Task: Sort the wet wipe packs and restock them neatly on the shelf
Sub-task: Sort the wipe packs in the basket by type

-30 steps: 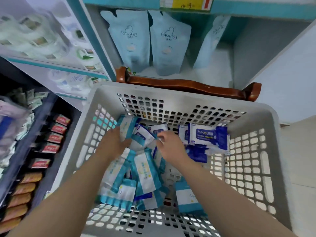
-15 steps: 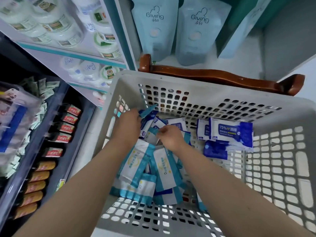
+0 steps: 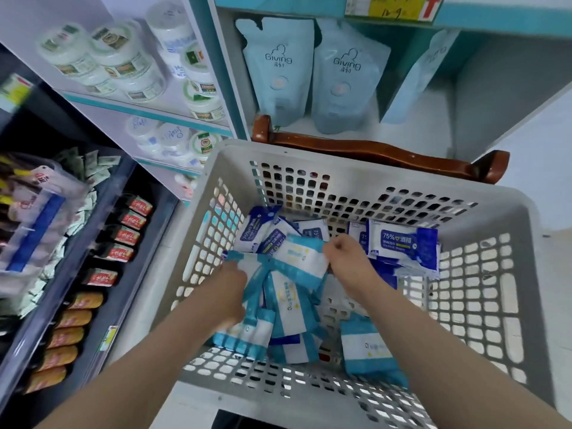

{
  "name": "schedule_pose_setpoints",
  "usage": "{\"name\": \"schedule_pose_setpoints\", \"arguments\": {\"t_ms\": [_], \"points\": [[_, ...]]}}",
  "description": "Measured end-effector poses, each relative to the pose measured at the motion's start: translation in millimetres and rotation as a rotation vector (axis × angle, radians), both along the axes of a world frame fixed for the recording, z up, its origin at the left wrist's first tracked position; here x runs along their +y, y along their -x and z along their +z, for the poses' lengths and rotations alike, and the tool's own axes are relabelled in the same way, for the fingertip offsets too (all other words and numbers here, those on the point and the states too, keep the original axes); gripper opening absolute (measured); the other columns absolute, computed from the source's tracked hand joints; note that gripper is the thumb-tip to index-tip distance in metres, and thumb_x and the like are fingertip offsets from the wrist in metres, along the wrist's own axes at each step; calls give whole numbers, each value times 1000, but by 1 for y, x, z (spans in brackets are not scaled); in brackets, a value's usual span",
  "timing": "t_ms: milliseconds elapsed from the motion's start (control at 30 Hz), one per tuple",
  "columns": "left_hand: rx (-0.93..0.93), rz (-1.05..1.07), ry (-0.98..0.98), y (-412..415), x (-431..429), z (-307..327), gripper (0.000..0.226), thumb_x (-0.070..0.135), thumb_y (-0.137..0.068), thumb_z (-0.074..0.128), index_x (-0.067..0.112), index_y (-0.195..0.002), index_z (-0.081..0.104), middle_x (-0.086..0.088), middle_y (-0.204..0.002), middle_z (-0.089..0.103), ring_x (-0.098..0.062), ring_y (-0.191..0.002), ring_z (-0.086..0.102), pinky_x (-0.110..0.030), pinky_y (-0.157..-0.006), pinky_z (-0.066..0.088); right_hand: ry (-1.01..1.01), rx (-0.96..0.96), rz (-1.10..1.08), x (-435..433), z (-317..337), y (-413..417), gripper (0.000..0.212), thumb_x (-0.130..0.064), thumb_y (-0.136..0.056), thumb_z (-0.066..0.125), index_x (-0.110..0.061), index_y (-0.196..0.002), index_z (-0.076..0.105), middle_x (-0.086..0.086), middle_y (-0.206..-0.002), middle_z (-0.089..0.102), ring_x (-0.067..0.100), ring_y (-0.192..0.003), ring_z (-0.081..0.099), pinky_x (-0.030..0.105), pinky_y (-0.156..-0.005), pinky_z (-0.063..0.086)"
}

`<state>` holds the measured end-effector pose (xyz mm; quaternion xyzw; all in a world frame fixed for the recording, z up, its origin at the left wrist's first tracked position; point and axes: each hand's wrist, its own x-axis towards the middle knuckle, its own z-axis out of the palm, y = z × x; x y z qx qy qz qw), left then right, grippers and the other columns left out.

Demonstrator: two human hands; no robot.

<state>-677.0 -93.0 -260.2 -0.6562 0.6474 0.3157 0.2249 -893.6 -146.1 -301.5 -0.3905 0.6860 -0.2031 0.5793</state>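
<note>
The teal-and-white shelf unit [image 3: 433,131] stands at the far side, with room on its lowest board beside the pale blue pouches [image 3: 278,72]. That is probably where the sorted packs are meant to go. Near it, a grey perforated plastic basket [image 3: 365,171] sits in front of a brown wooden chair rail [image 3: 371,151], within easy reach of the shelf, and holds all the wipes in a loose heap.

The heap is half sorted. The dark-blue-and-white "75%" packs [image 3: 402,243] lie at the far right, with a few more at the far left, while the light-blue-and-white packs [image 3: 288,305] are bunched in the middle and near side. Splitting the two kinds inside the basket would let each go up as a tidy batch.

The right hand [image 3: 346,258] is curled, and its fingers [image 3: 332,246] pinch the right end of one light-blue-and-white pack [image 3: 298,258]. That pack is raised above the pile, with its free end reaching left towards the other hand.

The left hand [image 3: 230,289] is back-up and blurred, its fingers tucked down among the light-blue packs at the left of the heap. A pack edge shows just beyond its knuckles, but I cannot tell whether the fingers have closed on it.
</note>
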Motion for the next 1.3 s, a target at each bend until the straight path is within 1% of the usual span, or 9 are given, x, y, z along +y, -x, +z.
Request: {"name": "schedule_pose_setpoints", "arguments": {"t_ms": [133, 267, 367, 500, 733, 900, 1067, 1200, 1300], "points": [[7, 121, -73, 2, -6, -16, 31, 42, -91, 55, 11, -93, 59, -20, -149, 24, -28, -124, 45, -30, -97, 40, 5, 123, 230, 30, -5, 8, 16, -5, -85, 62, -15, -83, 50, 2, -78, 54, 15, -71, 51, 26, -64, 44], [30, 331, 79, 3, -14, -26, 53, 33, -93, 58, -1, -129, 39, -19, -123, 51, -31, -110, 56, -29, -78, 43, -46, 73, 441, 38, -7, 0, 44, -1, -84, 57, -21, -122, 48, 5, -101, 62, 22, -95, 62, 37, -83, 54], [-19, 393, 76, 5, -13, -29, 75, 35, -90, 64, -2, -139, 22, -18, -122, 58, -30, -104, 61, -29, -70, 43, -39, 80, 512, 36, -8, -5, 41, -7, -88, 53, -18, -128, 50, 0, -109, 59, 16, -100, 57, 27, -83, 48], [71, 408, 134, 5, -10, -36, 70, 34, -79, 76, 6, -130, 37, -14, -125, 52, -30, -109, 55, -37, -87, 47, -45, 92, 458, 34, -14, -16, 28, -27, -95, 51, -11, -115, 61, 3, -109, 64, 16, -91, 58, 23, -67, 45], [113, 505, 132, 3, -12, -35, 67, 29, -74, 81, 5, -122, 42, -13, -124, 47, -28, -102, 54, -31, -79, 46, -231, -38, 291, 28, -20, -23, 32, -25, -93, 61, -6, -118, 59, 5, -108, 64, 15, -87, 60, 19, -60, 46], [278, 628, 117, 3, -10, -31, 69, 16, -65, 88, 9, -119, 45, -9, -110, 61, -22, -90, 57, -31, -75, 48, -290, -21, 282, 14, -7, 16, 31, -21, -91, 62, -10, -120, 57, 7, -114, 66, 23, -99, 65, 42, -91, 53], [439, 607, 18, 19, -14, -15, 66, 11, -66, 87, 18, -111, 39, 1, -93, 62, -13, -77, 62, -22, -59, 48, -274, 215, 719, 11, 25, 79, 32, -22, -88, 64, -15, -119, 58, 5, -113, 66, 22, -102, 64, 40, -94, 51], [559, 442, -138, 53, -15, -15, 47, 16, -74, 79, 13, -114, 56, 0, -98, 70, -15, -85, 68, -33, -77, 57, -367, 456, 1168, 32, 40, 104, 41, -23, -91, 56, -22, -132, 53, 1, -127, 58, 20, -113, 55, 37, -100, 43], [565, 310, -265, 90, -13, -23, 41, 16, -79, 68, 15, -117, 53, -2, -105, 69, -15, -91, 67, -33, -81, 56, -489, 421, 1172, 46, 40, 117, 45, -25, -93, 51, -26, -137, 50, 0, -134, 56, 19, -118, 53, 40, -105, 39]]}}
